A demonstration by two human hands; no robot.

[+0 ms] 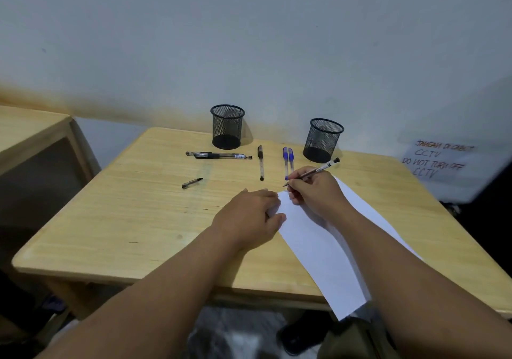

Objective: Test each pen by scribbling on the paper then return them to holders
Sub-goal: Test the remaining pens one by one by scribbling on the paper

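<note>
Right grip (pixel 313 189) pinched around a pen (pixel 311 172), tip near the paper (pixel 318 245); left hand (pixel 249 220) flat, pressing its corner.

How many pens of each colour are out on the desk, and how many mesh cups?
Black pens: 3, the long one, the upright-lying one, the one in the right hand
Blue pens: 2
Loose pen cap: 1
Mesh cups: 2
Total: 8

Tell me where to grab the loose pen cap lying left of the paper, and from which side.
Pinch the pen cap across its clear mid-body, coming straight down from above. It lies flat on the table, angled, with bare wood all around, so fingers can close on both long sides. The left hand is nearest.
</note>
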